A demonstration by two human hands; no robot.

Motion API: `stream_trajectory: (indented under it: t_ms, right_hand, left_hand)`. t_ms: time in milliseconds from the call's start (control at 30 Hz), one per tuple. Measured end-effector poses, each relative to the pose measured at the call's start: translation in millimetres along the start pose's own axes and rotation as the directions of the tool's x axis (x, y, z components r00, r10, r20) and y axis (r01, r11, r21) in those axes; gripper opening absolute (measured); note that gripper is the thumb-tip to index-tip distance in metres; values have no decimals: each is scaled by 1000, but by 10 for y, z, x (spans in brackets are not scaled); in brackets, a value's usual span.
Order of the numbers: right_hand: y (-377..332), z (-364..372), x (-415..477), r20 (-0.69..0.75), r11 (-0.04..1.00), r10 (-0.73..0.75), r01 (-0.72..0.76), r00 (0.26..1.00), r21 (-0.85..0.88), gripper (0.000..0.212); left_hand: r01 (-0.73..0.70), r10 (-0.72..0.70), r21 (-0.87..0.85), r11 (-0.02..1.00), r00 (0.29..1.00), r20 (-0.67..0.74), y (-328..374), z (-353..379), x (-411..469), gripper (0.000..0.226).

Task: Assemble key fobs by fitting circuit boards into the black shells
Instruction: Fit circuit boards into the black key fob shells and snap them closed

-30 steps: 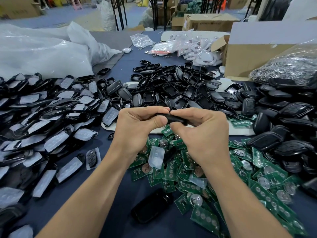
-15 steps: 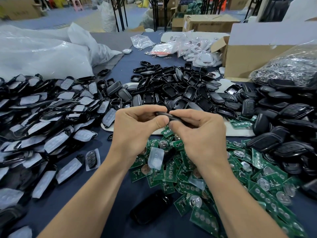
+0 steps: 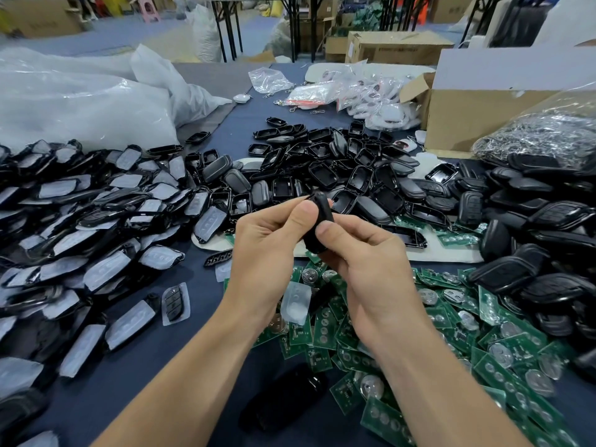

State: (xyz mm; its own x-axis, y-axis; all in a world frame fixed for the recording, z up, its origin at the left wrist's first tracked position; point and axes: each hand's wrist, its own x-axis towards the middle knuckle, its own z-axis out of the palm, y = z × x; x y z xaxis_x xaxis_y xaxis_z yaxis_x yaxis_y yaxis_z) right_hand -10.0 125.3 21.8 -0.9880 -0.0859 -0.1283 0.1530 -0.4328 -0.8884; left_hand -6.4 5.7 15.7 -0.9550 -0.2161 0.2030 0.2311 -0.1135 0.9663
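Two hands hold one black key fob shell point(image 3: 324, 208) above the table's middle: the left hand point(image 3: 267, 250) and right hand point(image 3: 371, 269) both pinch it between thumb and curled fingers. Green circuit boards point(image 3: 483, 333), too many to count, lie near and right; empty shells point(image 3: 354, 175) are heaped beyond. One lone black fob point(image 3: 283, 401) lies nearest. Half a second ago the shell lay level; now it stands on end.

Left hand point(image 3: 267, 243) and right hand point(image 3: 374, 256) close together, both apparently pinching one black shell point(image 3: 323, 206)
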Motion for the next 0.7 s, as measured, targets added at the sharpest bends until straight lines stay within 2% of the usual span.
stream_trajectory:
  t_ms: [100, 367, 467, 500, 600, 633, 667, 700]
  right_hand:
    - [10, -11, 10, 25, 999, -23, 24, 999, -29, 19]
    - [18, -67, 33, 87, 994, 68, -60, 994, -88, 15]
    - [-6, -87, 39, 164, 985, 141, -155, 976, 75, 26]
    - [-18, -88, 40, 174, 970, 173, -198, 969, 138, 29]
    - [-19, -90, 44, 198, 935, 218, -262, 956, 240, 16]
    - [-24, -83, 37, 196, 944, 199, -241, 960, 226, 13]
    - [-20, -95, 35, 163, 977, 138, -161, 977, 143, 16]
    - [-21, -116, 40, 98, 1000, 19, -16, 995, -27, 23]
  left_hand:
    - [-32, 33, 80, 996, 999, -7, -2, -17, 0, 20]
    - [-125, 127, 200, 972, 992, 3, -10, -50, -18, 21]
    - [-123, 112, 186, 975, 991, 68, -9, -39, -15, 12]
    - [-118, 103, 178, 977, 990, 95, -14, -34, -9, 16]
    - [-95, 83, 155, 983, 993, 86, -42, -26, 3, 31]
    - [-100, 89, 173, 980, 994, 69, -45, -28, -5, 31]
    - [-117, 108, 223, 968, 993, 51, -47, -30, -21, 30]
    - [-141, 135, 300, 943, 990, 39, -50, -40, -39, 29]
